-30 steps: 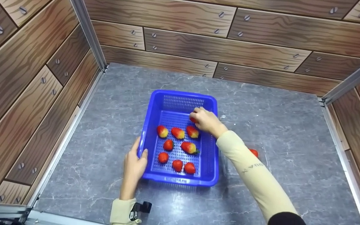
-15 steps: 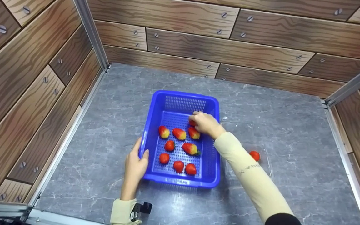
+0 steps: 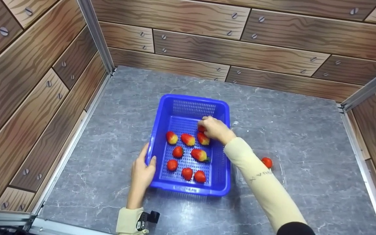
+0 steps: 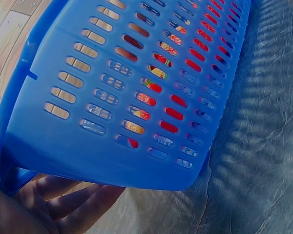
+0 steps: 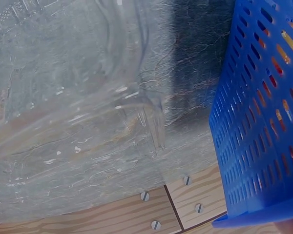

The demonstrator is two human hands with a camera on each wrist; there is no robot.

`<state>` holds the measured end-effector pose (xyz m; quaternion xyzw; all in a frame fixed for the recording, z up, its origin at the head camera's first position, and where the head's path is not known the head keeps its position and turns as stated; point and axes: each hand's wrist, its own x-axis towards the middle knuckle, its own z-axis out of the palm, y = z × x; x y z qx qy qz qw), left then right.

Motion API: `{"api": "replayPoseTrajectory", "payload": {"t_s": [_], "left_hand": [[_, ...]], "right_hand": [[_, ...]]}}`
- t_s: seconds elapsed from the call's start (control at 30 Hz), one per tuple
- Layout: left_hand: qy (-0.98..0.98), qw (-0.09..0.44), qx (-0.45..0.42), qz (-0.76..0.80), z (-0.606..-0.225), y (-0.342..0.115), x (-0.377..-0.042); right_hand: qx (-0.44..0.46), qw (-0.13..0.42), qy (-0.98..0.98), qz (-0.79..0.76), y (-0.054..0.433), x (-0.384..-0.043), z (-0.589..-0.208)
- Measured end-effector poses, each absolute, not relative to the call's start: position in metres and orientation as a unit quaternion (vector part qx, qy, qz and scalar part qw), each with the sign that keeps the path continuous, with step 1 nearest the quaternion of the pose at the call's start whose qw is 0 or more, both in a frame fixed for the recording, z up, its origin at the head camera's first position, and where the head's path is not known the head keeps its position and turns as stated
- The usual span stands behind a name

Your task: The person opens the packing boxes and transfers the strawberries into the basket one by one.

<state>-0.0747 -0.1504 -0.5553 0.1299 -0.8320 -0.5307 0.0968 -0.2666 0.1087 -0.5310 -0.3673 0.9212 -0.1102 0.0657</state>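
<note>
A blue slotted plastic basket stands mid-floor in the head view, with several red and red-yellow strawberries spread over its bottom. On its left side my left hand grips the rim, thumb over the inner side; the left wrist view shows its fingers beneath the rim outside the wall. My right hand reaches over the right rim and pinches a red strawberry, mostly covered by the fingers. That strawberry is right behind a red-yellow strawberry in the right column.
Right of the basket, a clear plastic container stands partly under my right forearm, with a red strawberry showing in it. Its transparent edge fills much of the right wrist view. Wood-patterned walls enclose the grey marbled surface.
My right hand has come slightly nearer to me inside the basket with the strawberry, now close to the row in front. The left hand keeps its grip on the rim.
</note>
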Motion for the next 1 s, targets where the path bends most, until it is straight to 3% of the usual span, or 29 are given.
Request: {"api": "replayPoseTrajectory", "payload": {"t_s": [0.5,0.83,1.0], "left_hand": [[-0.842,0.101,0.129,-0.513,-0.553,-0.151,-0.073],[-0.839,0.097,0.131,-0.519,-0.554,-0.151,-0.073],[-0.838,0.102,0.129,-0.521,-0.554,-0.151,-0.073]], "right_hand": [[-0.386,0.064,0.911,-0.128,0.109,-0.265,-0.531],[-0.349,0.068,0.924,-0.142,0.106,-0.267,-0.523],[-0.347,0.047,0.926,-0.140,0.107,-0.266,-0.510]]}}
